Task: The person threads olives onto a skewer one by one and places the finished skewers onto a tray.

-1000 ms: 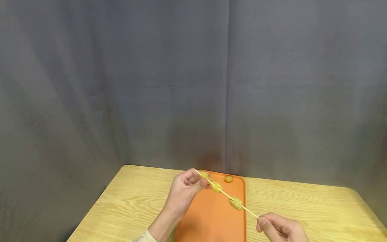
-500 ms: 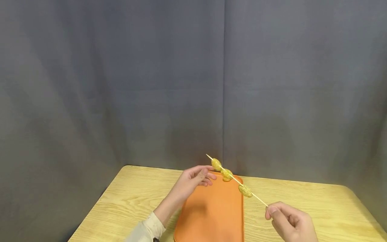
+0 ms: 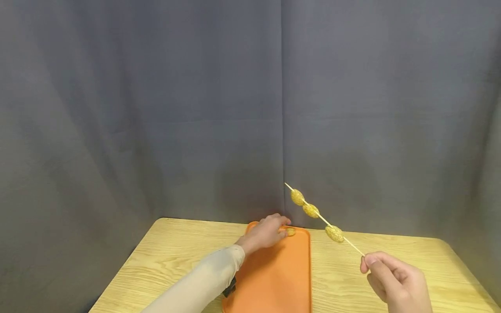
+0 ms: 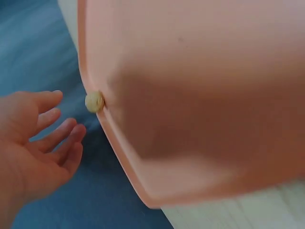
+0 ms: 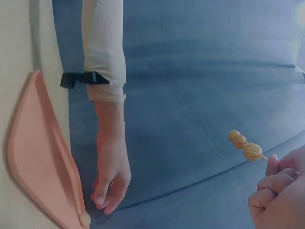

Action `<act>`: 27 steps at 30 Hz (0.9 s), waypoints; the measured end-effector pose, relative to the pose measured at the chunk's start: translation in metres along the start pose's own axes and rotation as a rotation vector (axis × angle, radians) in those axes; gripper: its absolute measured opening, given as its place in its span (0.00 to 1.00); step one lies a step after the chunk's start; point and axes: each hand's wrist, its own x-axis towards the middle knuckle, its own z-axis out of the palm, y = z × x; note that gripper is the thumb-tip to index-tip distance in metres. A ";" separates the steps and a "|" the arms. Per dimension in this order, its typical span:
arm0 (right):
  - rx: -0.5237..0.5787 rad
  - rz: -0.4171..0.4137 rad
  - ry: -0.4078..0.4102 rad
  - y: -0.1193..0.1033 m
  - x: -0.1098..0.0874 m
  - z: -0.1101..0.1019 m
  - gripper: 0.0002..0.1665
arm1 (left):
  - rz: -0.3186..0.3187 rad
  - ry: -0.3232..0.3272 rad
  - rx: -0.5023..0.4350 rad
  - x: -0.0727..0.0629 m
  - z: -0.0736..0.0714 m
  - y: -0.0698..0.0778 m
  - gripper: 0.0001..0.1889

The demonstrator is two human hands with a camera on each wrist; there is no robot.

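Note:
My right hand [image 3: 401, 280] pinches the bottom end of a thin wooden skewer [image 3: 354, 247] between thumb and fingers. Three golden-yellow, speckled oval balls are threaded on it: a lower ball [image 3: 334, 234], a middle ball [image 3: 311, 211] and an upper ball [image 3: 297, 197] under the bare tip. The skewer slants up to the left, raised over the table. At the far end of the orange tray [image 3: 282, 278], my left hand [image 3: 268, 231] reaches with loosely bent fingers beside a loose ball [image 3: 291, 232]. In the left wrist view, a gap separates those fingertips from the ball [image 4: 94, 101] at the rim.
The tray lies lengthwise on a light wooden table [image 3: 383, 261]. A grey-blue curtain [image 3: 219, 130] hangs behind the table's far edge. A black strap [image 5: 86, 78] circles the left sleeve near the wrist.
My left hand has let go of the skewer and its balls and moved forward to the tray's far end. The right hand has carried the skewer up and to the right.

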 end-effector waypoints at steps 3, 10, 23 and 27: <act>0.036 -0.048 0.011 -0.001 0.002 0.002 0.16 | 0.005 -0.014 0.104 0.010 0.005 0.004 0.19; 0.003 -0.034 0.036 -0.006 0.007 0.007 0.15 | -0.048 0.021 0.218 0.018 0.013 -0.010 0.11; 0.012 -0.010 0.053 -0.014 0.011 0.004 0.14 | -0.111 0.068 0.083 0.018 0.021 -0.027 0.05; -0.016 0.007 0.079 -0.015 0.012 0.004 0.14 | -0.099 0.110 0.003 0.011 0.010 -0.023 0.08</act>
